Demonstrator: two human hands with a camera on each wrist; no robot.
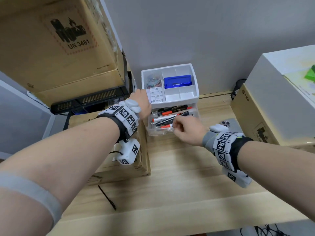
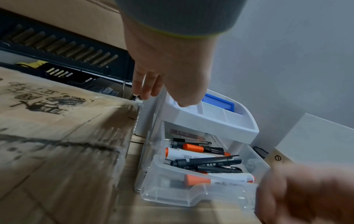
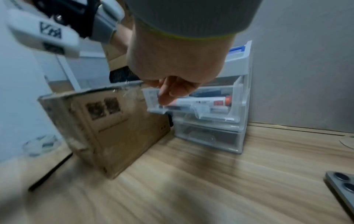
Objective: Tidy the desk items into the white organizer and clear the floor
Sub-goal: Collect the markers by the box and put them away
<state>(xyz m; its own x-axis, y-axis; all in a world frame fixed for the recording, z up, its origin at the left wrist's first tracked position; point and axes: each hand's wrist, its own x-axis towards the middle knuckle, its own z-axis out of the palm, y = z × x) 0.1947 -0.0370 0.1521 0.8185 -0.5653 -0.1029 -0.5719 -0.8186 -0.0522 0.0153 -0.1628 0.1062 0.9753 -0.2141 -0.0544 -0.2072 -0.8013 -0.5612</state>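
The white organizer [image 1: 194, 79] stands against the wall, with a blue case [image 1: 177, 81] and paper clips in its top tray. Its clear top drawer [image 1: 158, 132] is pulled out and holds several markers [image 1: 170, 116] with orange caps. My left hand [image 1: 142, 103] holds the organizer's left wall, thumb on the tray rim [image 2: 184, 103] and fingers [image 2: 145, 89] down the outside. My right hand [image 1: 183, 130] hovers over the drawer's front edge with fingers curled [image 3: 166, 94]; nothing shows in them. A black pen [image 1: 107, 198] lies on the desk, front left.
A cardboard box [image 1: 119, 167] sits tight against the organizer's left side, below a black rack [image 1: 88, 101] and a big carton [image 1: 59, 48]. A phone [image 1: 230, 123] lies face down to the right, beside a PICO box [image 1: 255, 116]. Bare wooden desk lies in front.
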